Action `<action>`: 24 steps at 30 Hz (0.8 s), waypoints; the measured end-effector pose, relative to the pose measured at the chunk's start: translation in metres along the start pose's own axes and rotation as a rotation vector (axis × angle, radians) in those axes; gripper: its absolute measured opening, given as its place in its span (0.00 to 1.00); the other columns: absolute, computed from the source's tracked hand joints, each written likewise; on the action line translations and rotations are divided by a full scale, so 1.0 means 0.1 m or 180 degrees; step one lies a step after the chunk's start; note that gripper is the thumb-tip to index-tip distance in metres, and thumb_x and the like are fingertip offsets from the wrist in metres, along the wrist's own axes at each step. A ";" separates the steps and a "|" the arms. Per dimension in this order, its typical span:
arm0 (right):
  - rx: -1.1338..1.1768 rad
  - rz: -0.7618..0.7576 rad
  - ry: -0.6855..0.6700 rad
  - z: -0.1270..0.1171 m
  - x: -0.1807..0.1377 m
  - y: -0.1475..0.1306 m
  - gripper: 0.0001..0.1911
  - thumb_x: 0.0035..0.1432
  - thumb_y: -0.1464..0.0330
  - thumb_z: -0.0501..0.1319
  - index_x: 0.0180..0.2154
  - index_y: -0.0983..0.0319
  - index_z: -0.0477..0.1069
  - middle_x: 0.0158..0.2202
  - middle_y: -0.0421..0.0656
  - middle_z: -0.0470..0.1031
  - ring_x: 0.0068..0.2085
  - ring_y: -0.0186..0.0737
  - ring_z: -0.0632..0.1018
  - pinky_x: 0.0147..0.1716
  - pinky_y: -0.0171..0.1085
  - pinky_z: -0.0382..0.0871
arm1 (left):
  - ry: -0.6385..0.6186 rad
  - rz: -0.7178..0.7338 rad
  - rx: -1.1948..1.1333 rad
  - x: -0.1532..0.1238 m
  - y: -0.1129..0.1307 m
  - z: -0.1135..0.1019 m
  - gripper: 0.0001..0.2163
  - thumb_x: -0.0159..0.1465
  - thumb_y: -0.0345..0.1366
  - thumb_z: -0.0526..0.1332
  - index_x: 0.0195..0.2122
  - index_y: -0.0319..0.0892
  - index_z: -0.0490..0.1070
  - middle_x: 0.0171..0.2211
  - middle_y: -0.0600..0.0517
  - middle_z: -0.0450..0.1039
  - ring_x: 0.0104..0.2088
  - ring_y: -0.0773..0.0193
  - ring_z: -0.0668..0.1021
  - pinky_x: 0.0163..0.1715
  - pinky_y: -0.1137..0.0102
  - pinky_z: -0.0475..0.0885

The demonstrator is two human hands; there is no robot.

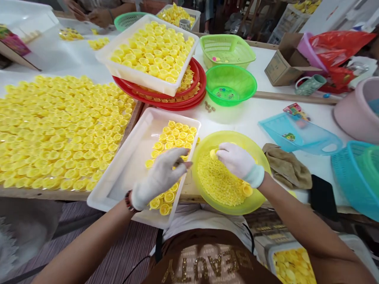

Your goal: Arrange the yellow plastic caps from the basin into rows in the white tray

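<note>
My left hand [161,173], in a white glove with bare fingertips, hovers over the white tray [124,177]. Its fingers are bent, thumb and forefinger apart, with nothing visible between them. Small yellow cups [174,136] stand in rows along the tray's right side, some hidden beneath this hand. My right hand [238,159], also gloved, is over the translucent yellow bowl [257,197] and pinches a small yellow plastic cup [213,154] at its fingertips. Small yellow pellets [219,181] fill much of the bowl. Another yellow cup [246,189] lies on them below my right wrist.
Many yellow cups [59,134] cover the table at left. A full white tray [103,57] rests on stacked red trays [189,104]. Green baskets [231,85], a blue scoop [314,138], a brown cloth [287,167] and a black phone [322,195] lie around. Another person's hands [99,16] are at top left.
</note>
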State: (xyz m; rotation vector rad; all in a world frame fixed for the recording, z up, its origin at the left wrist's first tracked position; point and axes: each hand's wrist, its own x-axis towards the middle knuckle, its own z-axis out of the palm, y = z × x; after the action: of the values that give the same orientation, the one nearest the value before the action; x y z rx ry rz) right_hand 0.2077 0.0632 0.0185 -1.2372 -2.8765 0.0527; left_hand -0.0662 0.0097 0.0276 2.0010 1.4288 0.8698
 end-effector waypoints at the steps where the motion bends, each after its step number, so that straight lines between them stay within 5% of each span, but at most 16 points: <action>1: 0.0068 -0.0215 0.0122 -0.02 -0.04 -0.05 0.15 0.71 0.71 0.50 0.37 0.63 0.75 0.37 0.47 0.73 0.37 0.41 0.71 0.37 0.39 0.64 | -0.0237 0.0117 -0.0205 0.08 0.09 0.12 0.14 0.66 0.37 0.63 0.51 0.40 0.73 0.42 0.46 0.80 0.36 0.63 0.81 0.41 0.66 0.77; 4: 0.0456 -0.0662 0.0389 -0.03 -0.15 -0.12 0.16 0.71 0.72 0.47 0.40 0.62 0.73 0.37 0.46 0.73 0.36 0.42 0.71 0.37 0.41 0.67 | -0.0679 0.0309 -0.0481 0.27 0.28 0.38 0.12 0.66 0.38 0.63 0.48 0.42 0.76 0.38 0.49 0.80 0.35 0.63 0.80 0.41 0.66 0.77; 7: 0.1196 -0.0570 0.0626 0.04 -0.20 -0.05 0.15 0.71 0.72 0.47 0.49 0.60 0.71 0.44 0.47 0.75 0.45 0.43 0.74 0.46 0.43 0.70 | -0.0726 0.0219 -0.0515 0.35 0.30 0.44 0.10 0.64 0.38 0.66 0.44 0.42 0.78 0.36 0.50 0.80 0.34 0.64 0.79 0.40 0.66 0.76; 12: 0.1179 0.0542 -0.0312 0.17 -0.07 0.08 0.13 0.70 0.69 0.52 0.50 0.63 0.71 0.49 0.50 0.74 0.50 0.45 0.76 0.50 0.43 0.69 | -0.0792 -0.0490 -0.1130 0.26 0.18 0.38 0.16 0.63 0.43 0.66 0.48 0.40 0.74 0.31 0.52 0.77 0.27 0.68 0.76 0.27 0.72 0.70; 17: 0.0971 0.0420 -0.1579 0.23 0.05 -0.09 0.17 0.61 0.57 0.63 0.44 0.62 0.75 0.45 0.50 0.76 0.40 0.46 0.78 0.38 0.39 0.68 | -0.0915 -0.1172 -0.1767 0.18 0.13 0.36 0.22 0.62 0.48 0.68 0.50 0.39 0.72 0.28 0.52 0.78 0.30 0.64 0.79 0.32 0.70 0.73; 24: 0.1565 -0.0147 -0.1470 0.20 -0.24 -0.07 0.06 0.55 0.75 0.61 0.35 0.61 0.75 0.36 0.42 0.79 0.36 0.39 0.77 0.37 0.36 0.67 | -0.1020 -0.1174 -0.2093 0.17 0.10 0.44 0.19 0.59 0.47 0.70 0.45 0.40 0.74 0.30 0.53 0.78 0.29 0.65 0.79 0.32 0.69 0.75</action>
State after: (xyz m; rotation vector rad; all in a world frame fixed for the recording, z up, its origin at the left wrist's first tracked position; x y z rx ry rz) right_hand 0.2188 0.0409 -0.0010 -1.1716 -2.9468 1.1037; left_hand -0.0229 0.0201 0.0094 1.2654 1.0894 0.6936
